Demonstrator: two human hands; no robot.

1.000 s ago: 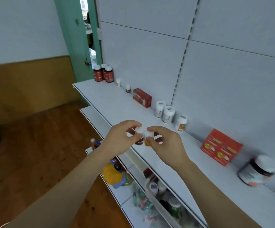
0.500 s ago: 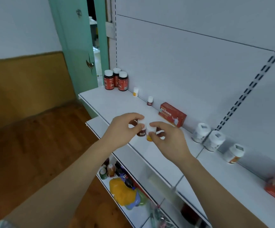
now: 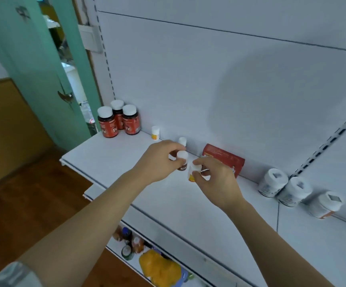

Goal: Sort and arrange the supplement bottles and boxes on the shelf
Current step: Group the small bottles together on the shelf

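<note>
Above the shelf, each hand's fingers pinch one small bottle: left hand the brown bottle, right hand the yellow-labelled bottle.

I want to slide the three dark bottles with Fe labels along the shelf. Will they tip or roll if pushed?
The three dark bottles stand upright on flat bases, so rolling seems unlikely. They look taller than wide, so a push near the white caps could tip them; pushing low is probably safer. They stand close together on the shelf, so one may nudge the others.

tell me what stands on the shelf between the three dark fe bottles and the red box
Two small white-capped bottles by the back panel, between the Fe bottles and red box, in the head view.
</note>
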